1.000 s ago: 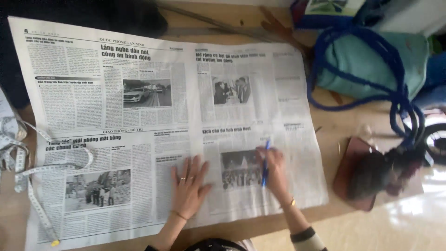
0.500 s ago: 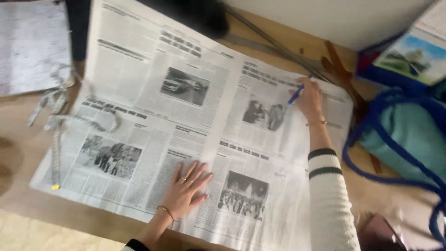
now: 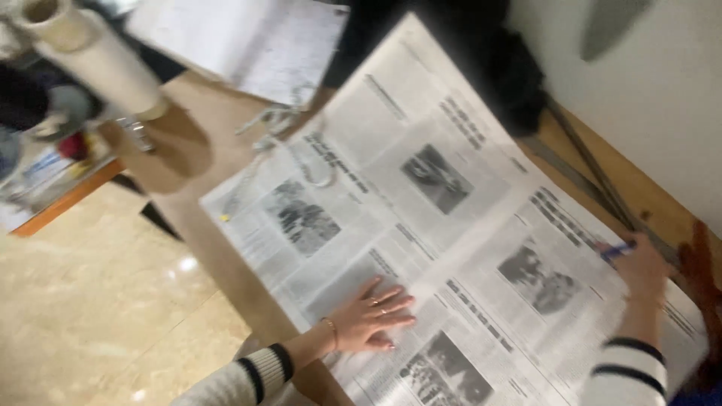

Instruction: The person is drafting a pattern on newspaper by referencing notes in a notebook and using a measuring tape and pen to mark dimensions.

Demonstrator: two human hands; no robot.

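A large printed black-and-white newspaper sheet covers most of the brown wooden table, its near edge overhanging beige polished floor tiles. The left hand presses flat with fingers spread on the sheet's near edge. The right hand grips a blue pen at its far edge, near the white wall.
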